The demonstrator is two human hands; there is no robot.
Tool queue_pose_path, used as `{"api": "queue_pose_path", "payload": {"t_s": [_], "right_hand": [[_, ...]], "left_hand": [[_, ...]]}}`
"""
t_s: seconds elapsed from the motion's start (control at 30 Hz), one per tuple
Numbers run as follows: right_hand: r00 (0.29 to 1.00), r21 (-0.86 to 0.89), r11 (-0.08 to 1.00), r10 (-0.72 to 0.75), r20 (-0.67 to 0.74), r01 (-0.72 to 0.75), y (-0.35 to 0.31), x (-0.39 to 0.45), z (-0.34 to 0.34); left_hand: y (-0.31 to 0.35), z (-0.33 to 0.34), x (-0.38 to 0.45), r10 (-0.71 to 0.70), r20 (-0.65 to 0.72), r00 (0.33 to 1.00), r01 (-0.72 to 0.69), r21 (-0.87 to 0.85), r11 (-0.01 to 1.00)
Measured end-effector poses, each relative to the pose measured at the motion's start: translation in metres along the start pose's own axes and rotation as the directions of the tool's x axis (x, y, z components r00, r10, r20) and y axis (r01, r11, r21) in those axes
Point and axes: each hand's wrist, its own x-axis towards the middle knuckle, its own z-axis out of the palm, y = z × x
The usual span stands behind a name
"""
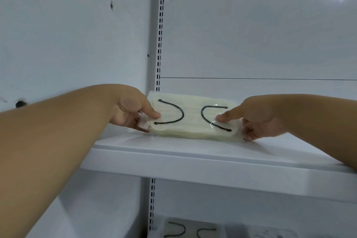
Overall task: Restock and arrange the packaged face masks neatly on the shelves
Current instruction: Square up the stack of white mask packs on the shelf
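Both of your bare arms reach in from the lower corners toward a clear plastic pack of pale yellow face masks with black ear loops (pixel 193 120), which sits on the white metal shelf (pixel 193 158) just in front of the white back panel (pixel 251 35). Your left hand (pixel 131 110) grips the pack's left end, thumb pressed flat on top near the left ear loop and the other fingers curled underneath, so the hand is pinching that end; a bit of crumpled wrapper shows between the fingers. Your right hand (pixel 257 120) does the same at the right end, thumb on top beside the right ear loop and fingertips tucked below the edge. The pack lies roughly flat with its long side across the shelf, its front edge resting on or just above the shelf surface; you cannot tell which from here. It sits near the shelf's left end, just right of the slotted white upright post (pixel 160 35) that runs top to bottom. Below, on the lower shelf (pixel 309 235), a second clear pack of masks with black loops (pixel 191 231) lies flat, partly cut off by the bottom edge, directly beneath the one you hold.
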Motion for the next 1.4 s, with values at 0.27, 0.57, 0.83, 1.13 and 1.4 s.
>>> {"api": "queue_pose_path", "payload": {"t_s": [0.27, 0.57, 0.83, 1.13, 1.4], "right_hand": [[0.983, -0.031, 0.983, -0.182, 0.023, 0.182, 0.004, -0.001, -0.009], [0.899, 0.155, 0.915, -0.396, 0.187, 0.372, 0.013, -0.009, -0.014], [0.880, 0.212, 0.863, -0.474, 0.027, 0.459, 0.015, -0.017, -0.015], [0.903, 0.233, 0.881, -0.429, 0.027, 0.411, 0.019, -0.014, -0.006], [0.877, 0.278, 0.858, -0.471, 0.093, 0.432, 0.017, -0.016, -0.005]], "left_hand": [[-0.009, 0.000, -0.016, 0.154, 0.062, 0.986, -0.152, -0.034, 0.988], [-0.009, 0.001, -0.043, 0.177, 0.072, 0.982, -0.170, -0.089, 0.981], [-0.012, 0.014, -0.047, 0.313, 0.033, 0.949, -0.299, -0.221, 0.928], [-0.016, 0.022, -0.046, 0.282, -0.098, 0.954, -0.298, -0.258, 0.919], [-0.016, 0.022, -0.048, 0.256, 0.002, 0.967, -0.251, -0.195, 0.948]]}}
